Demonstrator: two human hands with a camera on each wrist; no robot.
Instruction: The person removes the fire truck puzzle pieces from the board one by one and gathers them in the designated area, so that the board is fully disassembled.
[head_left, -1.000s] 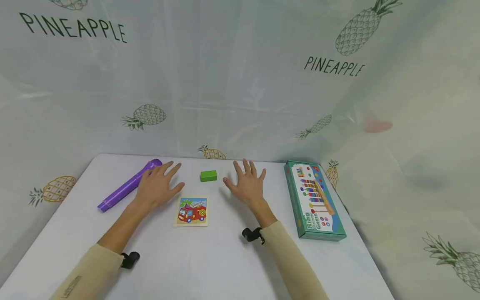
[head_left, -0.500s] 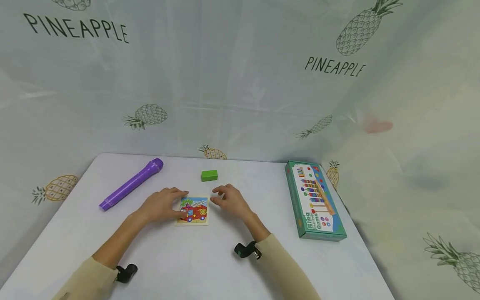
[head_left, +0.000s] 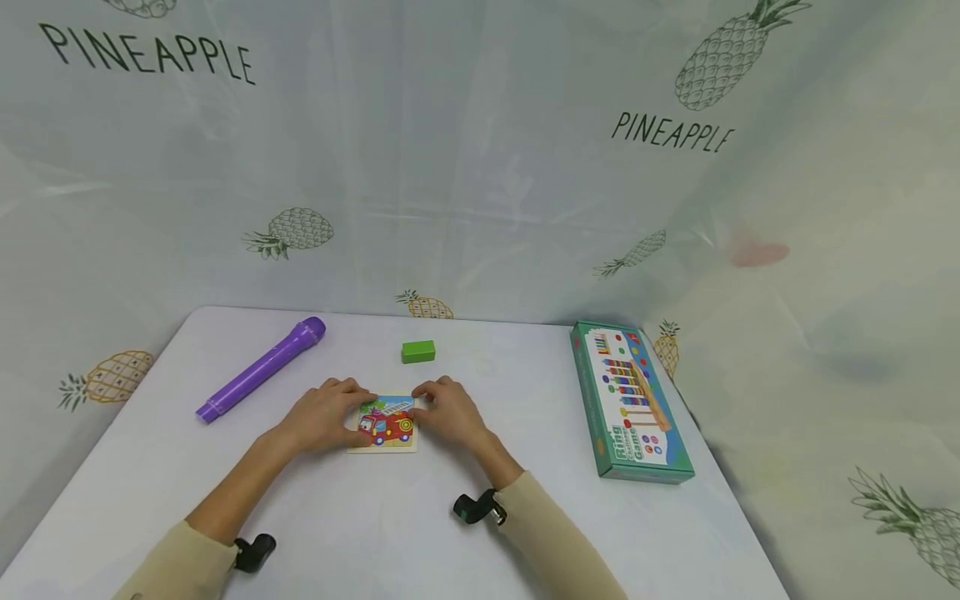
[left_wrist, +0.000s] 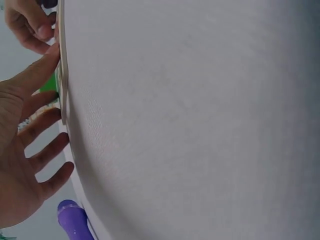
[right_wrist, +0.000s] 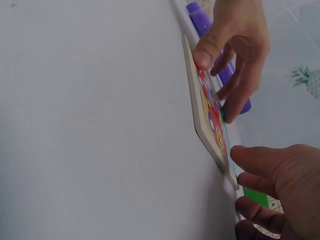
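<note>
A small square wooden picture puzzle (head_left: 388, 422) with a red fire truck lies flat on the white table. My left hand (head_left: 322, 417) is at its left side, the thumb touching the near left part and a fingertip by the far left corner. In the left wrist view, that hand's (left_wrist: 20, 160) other fingers are spread and fairly straight. On the right side, my right hand (head_left: 452, 412) has its thumb and forefinger at the puzzle's right edge. The right wrist view shows this right hand's (right_wrist: 295, 185) thumb extended over the edge, its other fingers loosely bent.
Behind the puzzle sits a green block (head_left: 418, 352). A purple microphone-shaped stick (head_left: 258, 372) lies at the back left. At the right is a green game box (head_left: 633, 404). A pineapple-print curtain (head_left: 465, 183) hangs behind the white table (head_left: 375, 533).
Both hands have come down from spread fingers above the table to the puzzle. The left reached it first; the right then moved left to its right edge. The puzzle stays in place.
</note>
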